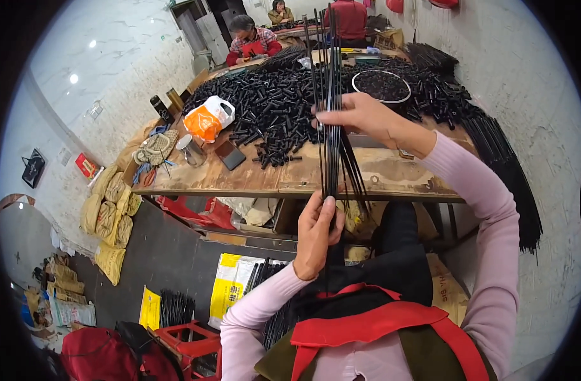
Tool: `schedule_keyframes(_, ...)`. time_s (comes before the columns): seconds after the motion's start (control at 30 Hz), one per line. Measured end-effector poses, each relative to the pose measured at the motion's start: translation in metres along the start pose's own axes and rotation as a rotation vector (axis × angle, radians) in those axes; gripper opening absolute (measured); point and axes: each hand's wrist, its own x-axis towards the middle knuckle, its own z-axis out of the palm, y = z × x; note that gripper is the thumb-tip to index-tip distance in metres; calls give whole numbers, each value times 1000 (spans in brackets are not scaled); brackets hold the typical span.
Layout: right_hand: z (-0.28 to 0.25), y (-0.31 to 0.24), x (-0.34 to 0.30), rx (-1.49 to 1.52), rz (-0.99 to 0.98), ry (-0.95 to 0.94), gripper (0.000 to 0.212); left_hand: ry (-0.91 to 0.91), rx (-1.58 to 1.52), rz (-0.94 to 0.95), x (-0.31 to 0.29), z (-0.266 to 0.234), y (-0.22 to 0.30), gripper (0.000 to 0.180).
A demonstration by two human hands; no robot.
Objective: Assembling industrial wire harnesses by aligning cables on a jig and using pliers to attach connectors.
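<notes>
A bundle of long, thin black rods stands nearly upright in front of me, over the near edge of the wooden table. My left hand is wrapped round its lower part. Higher up, my right hand closes on the same bundle with thumb and fingers. Several rods fan out at the top, and a few slant off to the lower right. Behind the bundle, a large heap of short black tubular pieces covers much of the table. My fingertips on the far side of the rods are hidden.
On the wooden table are an orange-and-white bag, a glass jar, a dark flat box and a white-rimmed round tray. More rods overhang the right edge. A red stool stands lower left. Co-workers sit beyond.
</notes>
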Motion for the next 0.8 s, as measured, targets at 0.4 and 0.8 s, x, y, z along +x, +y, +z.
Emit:
schedule_keyframes(0.4, -7, 19, -29, -372, -145, 129, 31, 110, 72, 155, 53, -13, 9, 21)
schedule_keyframes(0.8, -28, 47, -22, 203, -135, 218, 18, 219, 55, 314, 79, -37, 84, 19)
